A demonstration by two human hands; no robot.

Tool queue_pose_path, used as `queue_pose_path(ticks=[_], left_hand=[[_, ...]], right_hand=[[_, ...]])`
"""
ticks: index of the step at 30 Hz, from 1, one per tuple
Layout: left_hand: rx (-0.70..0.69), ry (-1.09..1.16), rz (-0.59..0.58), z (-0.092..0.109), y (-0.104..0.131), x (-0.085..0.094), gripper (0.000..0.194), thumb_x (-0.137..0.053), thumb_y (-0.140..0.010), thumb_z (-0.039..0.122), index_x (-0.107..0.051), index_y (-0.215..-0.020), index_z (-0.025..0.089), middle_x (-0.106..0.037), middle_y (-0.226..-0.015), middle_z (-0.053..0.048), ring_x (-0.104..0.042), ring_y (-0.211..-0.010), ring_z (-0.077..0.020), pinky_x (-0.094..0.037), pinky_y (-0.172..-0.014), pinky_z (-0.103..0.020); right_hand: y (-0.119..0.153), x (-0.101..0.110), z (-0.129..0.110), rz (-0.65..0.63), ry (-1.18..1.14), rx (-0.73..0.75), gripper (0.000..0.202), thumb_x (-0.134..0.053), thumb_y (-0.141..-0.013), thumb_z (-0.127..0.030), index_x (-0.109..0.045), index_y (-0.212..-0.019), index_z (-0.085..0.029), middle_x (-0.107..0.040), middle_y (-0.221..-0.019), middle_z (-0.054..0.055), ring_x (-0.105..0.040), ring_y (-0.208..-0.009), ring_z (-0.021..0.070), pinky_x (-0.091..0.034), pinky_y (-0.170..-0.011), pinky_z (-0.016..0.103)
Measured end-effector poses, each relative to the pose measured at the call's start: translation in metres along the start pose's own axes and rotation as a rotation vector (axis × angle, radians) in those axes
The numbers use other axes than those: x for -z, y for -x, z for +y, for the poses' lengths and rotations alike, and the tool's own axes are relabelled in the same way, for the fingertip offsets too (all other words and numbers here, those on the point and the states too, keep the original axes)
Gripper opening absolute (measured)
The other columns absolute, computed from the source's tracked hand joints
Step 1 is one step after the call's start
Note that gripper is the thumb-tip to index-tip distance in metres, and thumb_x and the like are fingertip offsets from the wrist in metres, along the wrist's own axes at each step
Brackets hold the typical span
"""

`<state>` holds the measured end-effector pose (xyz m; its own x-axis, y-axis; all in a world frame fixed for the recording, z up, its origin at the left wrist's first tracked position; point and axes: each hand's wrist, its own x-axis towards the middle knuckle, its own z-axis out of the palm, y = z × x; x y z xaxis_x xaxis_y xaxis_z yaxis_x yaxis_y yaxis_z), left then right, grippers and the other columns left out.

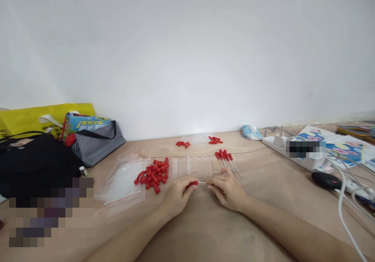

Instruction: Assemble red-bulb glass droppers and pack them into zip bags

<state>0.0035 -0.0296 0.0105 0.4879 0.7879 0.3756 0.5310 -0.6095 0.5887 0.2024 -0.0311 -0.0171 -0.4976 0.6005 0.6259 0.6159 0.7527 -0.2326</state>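
Observation:
My left hand (179, 193) pinches a red rubber dropper bulb (192, 184) between thumb and fingers. A thin glass dropper tube (202, 182) spans the gap to my right hand (227, 189), whose fingers are closed on it. The tube's end meets the bulb; how deep it sits is hidden. Left of my hands lies a pile of loose red bulbs (154, 172). A row of clear glass tubes (190, 167) lies just beyond both hands. Several droppers with red bulbs fitted (226, 158) lie side by side beyond my right hand.
Clear zip bags (125, 180) lie at left, near a small vial (83, 171), a striped bag (99, 143) and a black bag (38, 164). More bulbs and tubes (199, 139) lie by the wall. A power strip (301, 158), cables and a black device (326, 180) occupy the right.

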Motion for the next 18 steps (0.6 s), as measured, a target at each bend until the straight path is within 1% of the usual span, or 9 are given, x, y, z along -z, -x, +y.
queue_pose_path(ticks=[2,8,11,18], left_hand=[[-0.012,0.004,-0.002,-0.0003,-0.0001,-0.0002,0.017,-0.044,-0.082,0.020,-0.059,-0.087,0.017,-0.065,-0.085,-0.003,-0.058,-0.078,-0.0161,-0.043,-0.070,-0.025],[-0.056,-0.036,0.007,-0.0005,0.0014,-0.0010,0.019,-0.042,-0.084,0.022,-0.059,-0.079,0.016,-0.062,-0.072,-0.002,-0.056,-0.067,-0.0137,-0.043,-0.062,-0.023],[-0.074,-0.055,-0.002,-0.0001,0.0029,-0.0012,0.019,-0.042,-0.083,0.021,-0.058,-0.076,0.016,-0.060,-0.070,-0.002,-0.055,-0.066,-0.0137,-0.042,-0.062,-0.023],[-0.105,-0.147,-0.064,0.0006,0.0040,-0.0015,0.017,-0.043,-0.081,0.018,-0.057,-0.073,0.016,-0.056,-0.066,-0.001,-0.053,-0.064,-0.0143,-0.040,-0.061,-0.023]], right_hand=[[0.0000,-0.0002,-0.0006,-0.008,-0.019,0.004,0.019,-0.038,-0.084,-0.018,-0.057,-0.086,-0.018,-0.063,-0.070,0.001,-0.054,-0.063,0.0112,-0.025,-0.076,0.031],[-0.0021,0.0016,-0.0019,-0.034,-0.036,0.046,0.019,-0.039,-0.084,-0.016,-0.057,-0.086,-0.019,-0.063,-0.072,0.000,-0.053,-0.063,0.0106,-0.024,-0.072,0.030],[-0.0044,0.0041,-0.0005,-0.052,0.006,0.091,0.020,-0.038,-0.083,-0.015,-0.058,-0.086,-0.019,-0.062,-0.070,0.000,-0.051,-0.061,0.0103,-0.023,-0.069,0.030],[-0.0077,0.0061,0.0017,-0.071,0.157,0.183,0.020,-0.039,-0.079,-0.012,-0.058,-0.075,-0.017,-0.060,-0.063,0.000,-0.046,-0.055,0.0112,-0.020,-0.064,0.030]])
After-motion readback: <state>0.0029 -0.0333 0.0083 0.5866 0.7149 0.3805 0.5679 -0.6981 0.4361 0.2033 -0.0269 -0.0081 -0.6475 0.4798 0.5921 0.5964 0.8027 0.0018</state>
